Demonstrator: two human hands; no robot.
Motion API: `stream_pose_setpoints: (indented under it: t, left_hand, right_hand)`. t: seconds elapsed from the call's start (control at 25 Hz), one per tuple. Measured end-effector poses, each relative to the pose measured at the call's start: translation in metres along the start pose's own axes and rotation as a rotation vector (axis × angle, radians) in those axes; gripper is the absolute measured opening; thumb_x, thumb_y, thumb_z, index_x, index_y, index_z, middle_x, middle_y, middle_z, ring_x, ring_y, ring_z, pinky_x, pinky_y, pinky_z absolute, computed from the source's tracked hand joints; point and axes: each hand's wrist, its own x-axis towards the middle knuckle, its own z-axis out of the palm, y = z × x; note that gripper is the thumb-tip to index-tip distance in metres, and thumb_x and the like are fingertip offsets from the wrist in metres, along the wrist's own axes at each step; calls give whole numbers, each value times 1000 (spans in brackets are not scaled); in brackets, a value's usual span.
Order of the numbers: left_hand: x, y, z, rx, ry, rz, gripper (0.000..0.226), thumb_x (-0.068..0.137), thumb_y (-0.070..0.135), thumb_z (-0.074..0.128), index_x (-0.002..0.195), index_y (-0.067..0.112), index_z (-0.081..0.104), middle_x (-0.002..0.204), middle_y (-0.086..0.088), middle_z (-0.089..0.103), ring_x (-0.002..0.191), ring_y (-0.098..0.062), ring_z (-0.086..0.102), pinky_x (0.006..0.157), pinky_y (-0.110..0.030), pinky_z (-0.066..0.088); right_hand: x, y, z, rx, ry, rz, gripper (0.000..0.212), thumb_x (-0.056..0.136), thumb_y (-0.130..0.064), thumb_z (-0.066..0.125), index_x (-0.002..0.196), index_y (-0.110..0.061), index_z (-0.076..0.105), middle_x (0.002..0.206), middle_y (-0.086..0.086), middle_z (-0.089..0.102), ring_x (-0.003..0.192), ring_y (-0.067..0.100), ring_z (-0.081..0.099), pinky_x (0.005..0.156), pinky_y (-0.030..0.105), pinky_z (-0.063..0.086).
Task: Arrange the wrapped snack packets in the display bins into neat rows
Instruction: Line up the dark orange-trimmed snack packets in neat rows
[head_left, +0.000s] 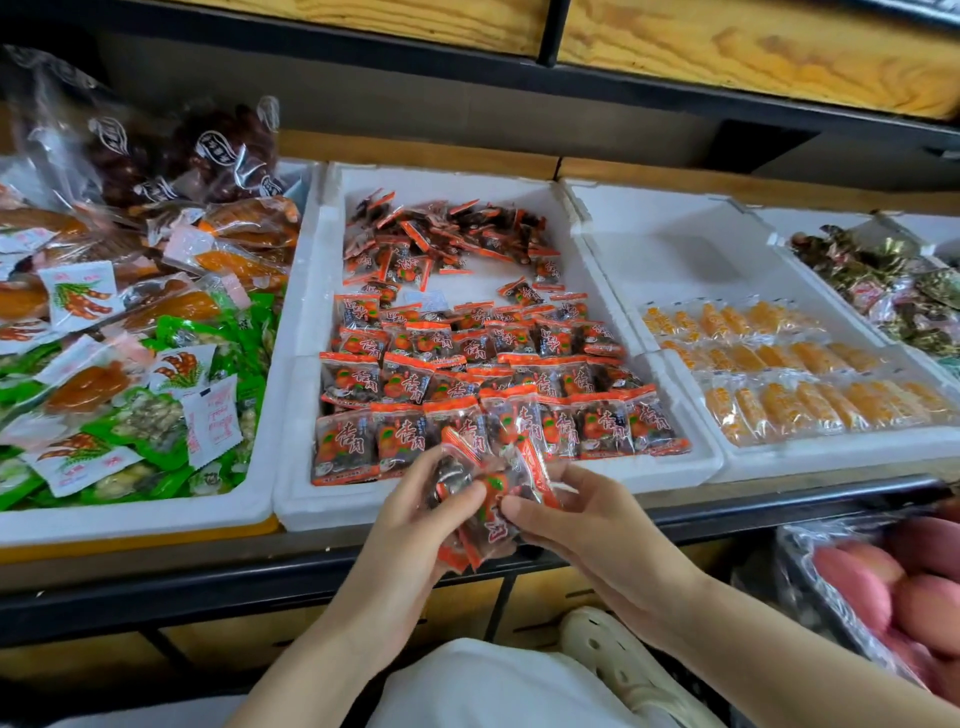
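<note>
- Wooden shelving (415, 150) on a dark metal frame carries white foam bins (130, 514) side by side. The work is in the middle bin (306, 499).
- Across that bin's front half lie neat rows (467, 374) of red packets. The hands hover right over the front row, so a dropped handful would likely knock it askew.
- At the back sits a loose heap (447, 234) of the same packets. An arm reaching for it could drag the rows out of line.
- Above the front rim, partly out past it, hangs the bunch of packets (488, 499). The wrappers look slick, so a slip may send some to the floor.
- Both the left hand (415, 514) and the right hand (582, 519) have fingers curled round the bunch, pinching it from either side.
- Counts:
  - four bins in view
  - about five red rows, with roughly seven packets in the front one
  - three rows of orange packets (779, 374) in the right bin (675, 249)
  - two hands
  - several packets in the bunch, too overlapped to count
</note>
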Motion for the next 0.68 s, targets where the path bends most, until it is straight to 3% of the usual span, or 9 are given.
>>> stream_pose_setpoints:
  t: [0.08,0.16,0.24,0.32,0.4,0.56,0.68]
  left_hand:
    - [-6,-6,6,135,-29,15,34,80,26,67,113,34,62,107,3,71,95,-16,70,84,-38,56]
    - [-10,-10,17,277,-28,51,27,90,21,61,110,38,57,104,11,67,87,-1,68,69,-19,54]
    - [-12,-13,25,401,-28,65,28,95,18,55,115,37,50,107,14,60,82,11,63,58,-9,48]
    - [-13,-15,29,428,-48,75,35,96,18,54,127,30,46,113,9,59,83,7,65,60,-10,48]
    - [-11,-14,30,341,-50,74,33,95,14,53,121,32,46,115,5,60,85,-7,70,64,-17,54]
    - [-3,-12,29,293,82,147,21,93,14,56,107,28,51,112,0,63,97,-20,69,84,-38,57]
    - [-3,-8,28,307,129,221,21,88,19,63,104,32,60,109,4,66,104,-19,65,84,-31,57]
  right_hand:
    - [-1,10,-6,280,1,104,36,78,-16,68,108,3,63,100,12,71,86,17,67,76,20,53]
    - [-2,15,-11,336,33,128,34,82,-23,63,105,2,66,96,11,70,82,15,64,74,21,52]
    - [-7,18,-12,213,63,119,27,90,-24,57,105,-3,66,95,9,72,87,18,66,76,26,53]
    - [-13,13,-14,114,63,70,21,93,-16,54,106,-4,64,97,11,72,90,22,69,76,29,56]
    - [-10,-3,-23,-34,102,-46,17,93,-10,52,103,-4,64,95,11,73,87,22,70,76,29,58]
    - [37,-28,-53,-510,384,-263,7,95,-15,52,98,-10,55,94,7,70,84,18,68,78,33,56]
    - [66,-25,-61,-799,357,-188,4,95,-13,51,94,-17,51,80,-6,58,70,6,52,66,16,43]
